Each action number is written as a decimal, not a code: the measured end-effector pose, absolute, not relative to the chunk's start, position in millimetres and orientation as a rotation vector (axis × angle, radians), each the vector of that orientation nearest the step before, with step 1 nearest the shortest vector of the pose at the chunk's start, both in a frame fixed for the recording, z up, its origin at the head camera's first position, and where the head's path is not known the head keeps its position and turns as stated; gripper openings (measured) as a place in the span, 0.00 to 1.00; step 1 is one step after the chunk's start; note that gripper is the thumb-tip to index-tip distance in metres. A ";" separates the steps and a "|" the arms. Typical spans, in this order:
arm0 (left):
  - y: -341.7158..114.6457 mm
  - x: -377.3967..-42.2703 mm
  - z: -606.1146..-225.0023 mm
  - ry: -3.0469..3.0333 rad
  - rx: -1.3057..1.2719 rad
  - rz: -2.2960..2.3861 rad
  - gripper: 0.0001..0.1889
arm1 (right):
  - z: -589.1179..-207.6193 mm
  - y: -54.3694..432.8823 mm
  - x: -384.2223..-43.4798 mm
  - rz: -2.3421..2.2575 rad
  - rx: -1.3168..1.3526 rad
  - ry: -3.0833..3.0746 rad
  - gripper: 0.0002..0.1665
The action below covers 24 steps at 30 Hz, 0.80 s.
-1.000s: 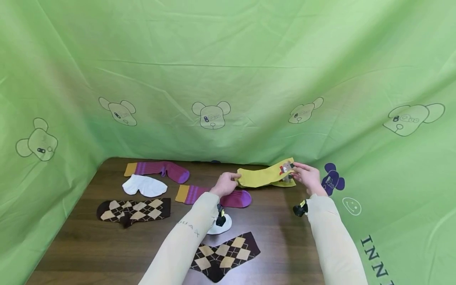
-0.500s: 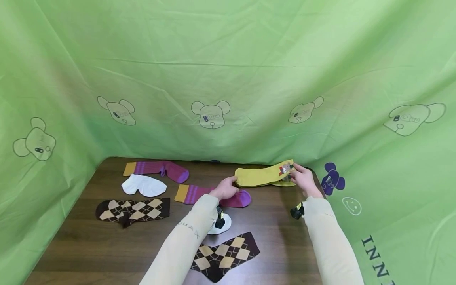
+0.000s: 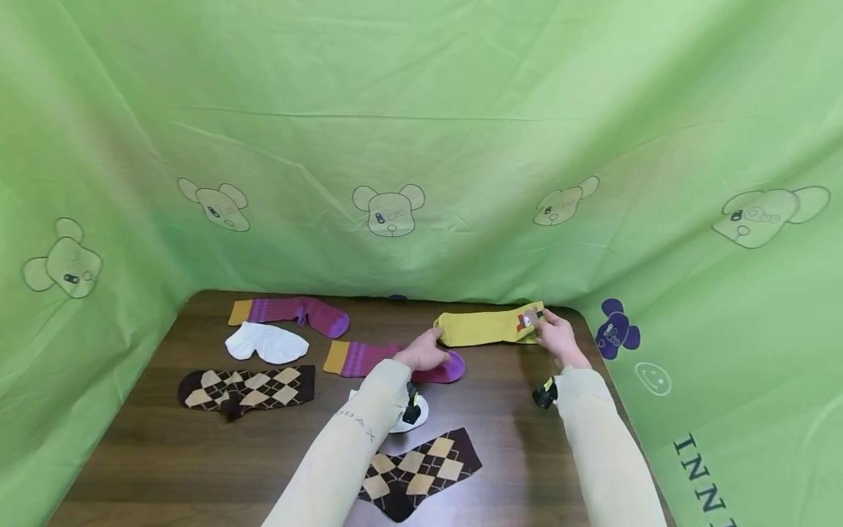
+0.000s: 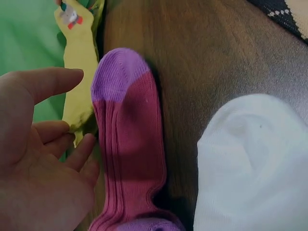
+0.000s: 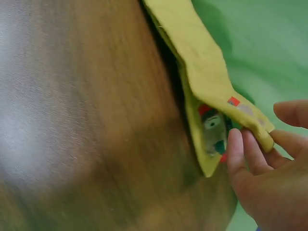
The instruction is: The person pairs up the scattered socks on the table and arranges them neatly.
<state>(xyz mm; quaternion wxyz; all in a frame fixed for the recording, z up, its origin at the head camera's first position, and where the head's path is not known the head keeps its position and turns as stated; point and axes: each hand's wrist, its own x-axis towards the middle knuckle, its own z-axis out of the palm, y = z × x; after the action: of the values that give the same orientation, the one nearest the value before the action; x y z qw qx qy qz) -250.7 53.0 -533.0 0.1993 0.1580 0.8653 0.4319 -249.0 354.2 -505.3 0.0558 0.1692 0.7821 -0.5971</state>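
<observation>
Two yellow socks with an animal picture at the cuff lie one over the other at the back right of the table. My left hand is at their plain end, fingertips right by it; in the left wrist view its thumb and fingers stand apart. At the cuff end is my right hand. Its fingers touch the lifted edge of the upper sock, while the thumb is clear of the fabric. The lower sock's cuff shows beneath. A purple-and-mustard sock lies partly under my left hand in the head view.
Another purple-and-mustard sock, a white sock and a brown argyle sock lie at the left. A second white sock is partly hidden by my left forearm, above another argyle sock. Green cloth hangs behind the table.
The upper yellow sock's cuff end has come down over the lower one. My right hand has lowered and shifted slightly left; my left hand has eased back from gripping the plain end.
</observation>
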 end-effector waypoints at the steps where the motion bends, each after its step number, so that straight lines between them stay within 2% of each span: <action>1: 54.1 -249.8 -532.1 2.414 0.443 1.213 0.41 | -507.3 354.0 -248.8 -1.815 0.522 2.362 0.38; 7: 56.7 -246.9 -529.5 2.415 0.423 1.198 0.43 | -516.2 353.6 -247.5 -1.802 0.541 2.357 0.40; 17: 54.8 -250.9 -535.7 2.452 0.413 1.118 0.44 | -526.1 356.6 -245.6 -1.603 0.468 2.432 0.35; 24: 57.7 -254.8 -551.7 2.597 0.292 0.832 0.42 | -532.9 356.5 -242.5 -1.456 0.421 2.492 0.33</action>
<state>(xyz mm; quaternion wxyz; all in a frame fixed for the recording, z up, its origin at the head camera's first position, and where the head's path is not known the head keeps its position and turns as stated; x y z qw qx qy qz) -254.8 57.7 -551.7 0.1983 0.1045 0.9281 0.2974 -242.5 356.5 -532.9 0.1123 0.1435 0.8490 -0.4959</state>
